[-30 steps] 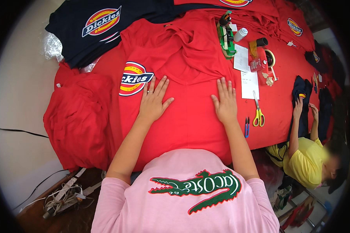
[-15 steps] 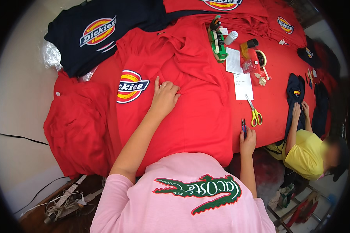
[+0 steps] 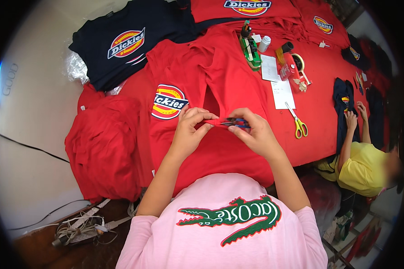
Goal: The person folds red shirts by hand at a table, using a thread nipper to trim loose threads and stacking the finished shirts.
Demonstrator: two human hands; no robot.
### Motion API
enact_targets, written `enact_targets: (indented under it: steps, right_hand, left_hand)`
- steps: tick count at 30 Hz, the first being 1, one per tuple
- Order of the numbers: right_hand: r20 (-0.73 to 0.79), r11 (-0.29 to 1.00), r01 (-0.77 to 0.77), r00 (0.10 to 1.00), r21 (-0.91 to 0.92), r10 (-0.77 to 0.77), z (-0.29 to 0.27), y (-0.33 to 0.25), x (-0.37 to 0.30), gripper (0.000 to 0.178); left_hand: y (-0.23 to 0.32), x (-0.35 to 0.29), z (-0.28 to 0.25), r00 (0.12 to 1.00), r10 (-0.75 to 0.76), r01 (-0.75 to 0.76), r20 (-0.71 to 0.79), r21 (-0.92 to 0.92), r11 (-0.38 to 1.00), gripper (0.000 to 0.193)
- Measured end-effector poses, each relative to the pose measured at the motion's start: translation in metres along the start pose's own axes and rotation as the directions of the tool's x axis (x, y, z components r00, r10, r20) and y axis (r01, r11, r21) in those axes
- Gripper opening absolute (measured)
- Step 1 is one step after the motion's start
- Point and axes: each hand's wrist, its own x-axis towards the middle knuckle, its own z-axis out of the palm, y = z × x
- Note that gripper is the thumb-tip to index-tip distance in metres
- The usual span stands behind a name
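Observation:
A red T-shirt [image 3: 179, 60] with an oval yellow, white and navy print [image 3: 169, 102] lies spread in front of me. My left hand [image 3: 188, 131] pinches a raised fold of it beside the print. In my right hand [image 3: 257, 136] is a pair of blue-handled thread snips [image 3: 240, 123], their blades pointing left at the pinched fabric and touching or nearly touching it. The lifted cloth leaves a dark gap just beyond my fingertips. My fingers partly cover the snips.
Yellow-handled scissors [image 3: 300, 126], paper sheets [image 3: 283, 94], a red tape dispenser [image 3: 292, 67] and a green tool [image 3: 250, 51] lie to the right. Navy shirts [image 3: 94, 56] and a red heap [image 3: 101, 148] are at left. A co-worker in yellow [image 3: 361, 168] handles navy cloth.
My right hand has come up from the table's right side with the snips to the shirt's middle. My left hand, earlier flat on the shirt, now pinches up a fold.

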Motion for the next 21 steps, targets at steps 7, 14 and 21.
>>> enact_targets:
  steps: [7,14,21]
  right_hand:
    - [0.159,0.910,0.262,0.962,-0.322,-0.221,0.004,-0.025,0.017,0.020]
    - [0.159,0.907,0.280,0.958,-0.314,-0.240,0.003,-0.022,0.017,0.018]
    - [-0.074,0.997,-0.001,0.997,-0.071,-0.004,-0.002,-0.021,0.009,0.018]
  left_hand:
    - [0.010,-0.012,-0.009,0.999,0.018,-0.019,-0.030,-0.026,0.999,0.018]
    - [0.006,-0.013,-0.006,0.999,0.019,-0.022,-0.034,-0.085,0.996,0.020]
    - [0.009,-0.013,-0.003,1.000,0.013,-0.013,-0.018,0.002,1.000,0.021]
